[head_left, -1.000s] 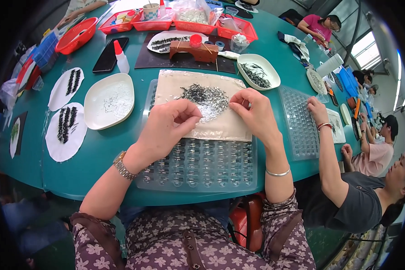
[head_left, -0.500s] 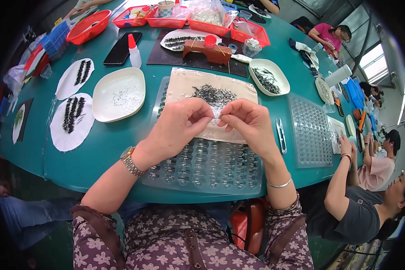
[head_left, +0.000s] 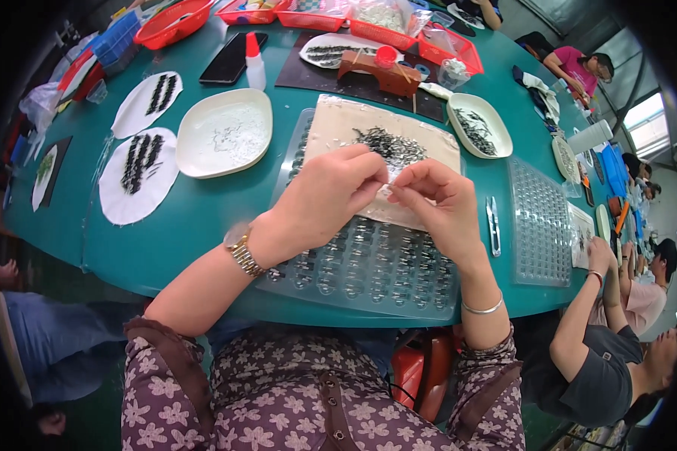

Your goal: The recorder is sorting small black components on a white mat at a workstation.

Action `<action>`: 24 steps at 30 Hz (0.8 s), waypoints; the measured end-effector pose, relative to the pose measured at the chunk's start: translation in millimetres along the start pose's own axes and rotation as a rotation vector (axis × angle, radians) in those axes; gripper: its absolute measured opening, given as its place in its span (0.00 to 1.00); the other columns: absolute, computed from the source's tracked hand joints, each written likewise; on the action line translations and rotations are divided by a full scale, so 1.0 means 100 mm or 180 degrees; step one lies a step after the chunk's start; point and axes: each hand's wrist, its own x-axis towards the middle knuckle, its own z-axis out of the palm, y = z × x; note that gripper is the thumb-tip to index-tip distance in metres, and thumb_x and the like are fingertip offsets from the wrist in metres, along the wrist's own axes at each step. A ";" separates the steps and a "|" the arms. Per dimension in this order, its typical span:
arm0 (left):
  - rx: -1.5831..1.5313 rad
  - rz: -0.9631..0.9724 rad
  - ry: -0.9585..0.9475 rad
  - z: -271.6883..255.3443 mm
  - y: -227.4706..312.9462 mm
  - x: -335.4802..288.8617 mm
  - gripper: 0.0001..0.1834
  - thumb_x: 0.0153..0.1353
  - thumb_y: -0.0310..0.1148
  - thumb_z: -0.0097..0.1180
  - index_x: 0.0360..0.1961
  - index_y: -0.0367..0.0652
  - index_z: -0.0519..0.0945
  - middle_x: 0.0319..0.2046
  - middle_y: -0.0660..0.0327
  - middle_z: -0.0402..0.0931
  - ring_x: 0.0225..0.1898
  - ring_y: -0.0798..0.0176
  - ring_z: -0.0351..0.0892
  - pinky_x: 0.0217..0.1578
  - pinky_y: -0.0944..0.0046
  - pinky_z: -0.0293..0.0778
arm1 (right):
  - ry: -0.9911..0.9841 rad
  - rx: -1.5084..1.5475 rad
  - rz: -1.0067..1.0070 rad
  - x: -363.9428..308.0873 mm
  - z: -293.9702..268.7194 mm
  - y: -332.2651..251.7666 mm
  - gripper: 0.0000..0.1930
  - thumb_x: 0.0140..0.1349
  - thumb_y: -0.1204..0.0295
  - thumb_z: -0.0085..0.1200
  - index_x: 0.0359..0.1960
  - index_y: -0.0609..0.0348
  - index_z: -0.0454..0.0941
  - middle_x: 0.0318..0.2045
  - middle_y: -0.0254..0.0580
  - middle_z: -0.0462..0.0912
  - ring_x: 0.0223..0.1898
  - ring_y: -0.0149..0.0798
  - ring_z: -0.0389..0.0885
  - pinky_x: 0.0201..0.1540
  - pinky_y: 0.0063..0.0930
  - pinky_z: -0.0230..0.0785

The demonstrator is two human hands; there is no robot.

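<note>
My left hand (head_left: pixel 331 195) and my right hand (head_left: pixel 438 203) meet fingertip to fingertip over the near edge of a beige sheet (head_left: pixel 338 128). Between the pinched fingers sits a tiny pale part (head_left: pixel 388 190), too small to make out. The sheet carries a heap of small dark and clear pieces (head_left: pixel 387 144). It lies on the far end of a clear plastic tray (head_left: pixel 368 270) whose pockets hold small dark parts. A watch is on my left wrist and a thin bangle on my right.
On the green round table (head_left: pixel 195 218): a white dish of clear bits (head_left: pixel 226 143), white discs with dark rows (head_left: pixel 139 173), an empty clear tray (head_left: pixel 541 222), snips (head_left: pixel 493 225), a dish of dark pieces (head_left: pixel 480 124), a glue bottle (head_left: pixel 255 60), a phone (head_left: pixel 229 56), red baskets (head_left: pixel 177 19). Other people sit at the right.
My hands have come together from apart, fingertips now touching over the sheet's near edge. The view has shifted, so the table sits higher and further right in the picture.
</note>
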 end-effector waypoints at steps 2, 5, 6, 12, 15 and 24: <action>0.0184 0.0141 0.0037 -0.06 0.00 -0.05 0.06 0.57 0.19 0.61 0.36 0.39 0.82 0.34 0.61 0.80 0.30 0.64 0.74 0.34 0.65 0.74 | 0.0024 -0.0054 -0.0016 0.00 0.07 -0.05 0.08 0.62 0.86 0.61 0.41 0.65 0.81 0.35 0.38 0.87 0.36 0.31 0.87 0.43 0.17 0.79; 0.0123 0.0114 0.0173 -0.15 -0.01 -0.13 0.06 0.57 0.21 0.61 0.36 0.39 0.80 0.35 0.60 0.80 0.31 0.61 0.76 0.36 0.63 0.75 | -0.0069 0.0143 0.0014 0.01 0.15 -0.08 0.08 0.62 0.87 0.60 0.41 0.64 0.81 0.35 0.38 0.86 0.36 0.30 0.86 0.44 0.17 0.78; 0.0125 0.0151 0.0138 -0.21 -0.01 -0.21 0.05 0.58 0.22 0.61 0.36 0.39 0.80 0.35 0.60 0.80 0.31 0.60 0.77 0.36 0.62 0.75 | 0.0053 0.0124 0.0034 -0.02 0.27 -0.14 0.08 0.62 0.87 0.59 0.41 0.64 0.81 0.35 0.37 0.86 0.36 0.30 0.86 0.43 0.18 0.78; 0.0005 0.0502 0.0102 0.04 0.11 -0.30 0.03 0.62 0.25 0.59 0.35 0.41 0.77 0.35 0.57 0.78 0.33 0.53 0.78 0.37 0.58 0.76 | 0.0385 -0.0361 0.0178 -0.41 0.19 -0.31 0.08 0.63 0.87 0.58 0.41 0.64 0.81 0.35 0.37 0.85 0.36 0.31 0.85 0.44 0.20 0.78; 0.0227 0.0661 0.0037 0.06 -0.01 -0.25 0.03 0.62 0.25 0.60 0.35 0.42 0.77 0.35 0.58 0.77 0.32 0.54 0.78 0.36 0.59 0.76 | 0.0475 -0.0544 0.0174 -0.30 0.29 -0.25 0.08 0.62 0.88 0.58 0.41 0.64 0.80 0.35 0.37 0.85 0.35 0.31 0.85 0.45 0.20 0.79; -0.0101 0.0488 0.0156 -0.02 -0.11 -0.20 0.04 0.59 0.22 0.61 0.35 0.40 0.79 0.33 0.61 0.78 0.28 0.62 0.74 0.33 0.63 0.73 | 0.0383 -0.0233 -0.0240 -0.17 0.27 0.00 0.07 0.63 0.86 0.61 0.41 0.65 0.79 0.35 0.38 0.85 0.35 0.32 0.85 0.43 0.20 0.79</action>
